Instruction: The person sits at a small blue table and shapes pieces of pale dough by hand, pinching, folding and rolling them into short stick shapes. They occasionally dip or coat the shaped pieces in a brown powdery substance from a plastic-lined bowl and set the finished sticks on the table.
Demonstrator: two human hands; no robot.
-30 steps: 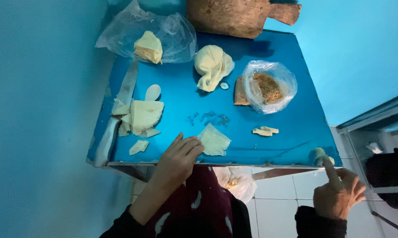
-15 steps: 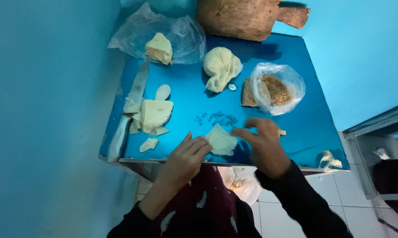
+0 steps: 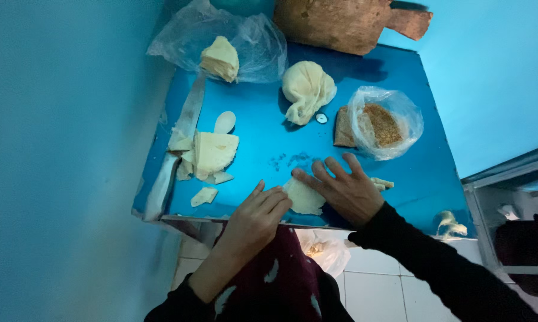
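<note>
While both hands press the dough piece [image 3: 305, 198], a knife [image 3: 175, 156] lies left.

The smooth glossy blue tabletop [image 3: 263, 146] holds crinkled clear plastic bags [image 3: 257, 45], matt pale dough [image 3: 308, 86] and a rough wooden board [image 3: 340, 21].

You're in a small home kitchen corner, by the look of it: a blue table [image 3: 269, 149] pushed against blue walls, white floor tiles below. On it you've got pale dough pieces [image 3: 212, 152], a long knife [image 3: 179, 143], a wooden board [image 3: 340, 21], and plastic bags [image 3: 245, 36] holding dough and a crumbly brown filling [image 3: 381, 124].
</note>
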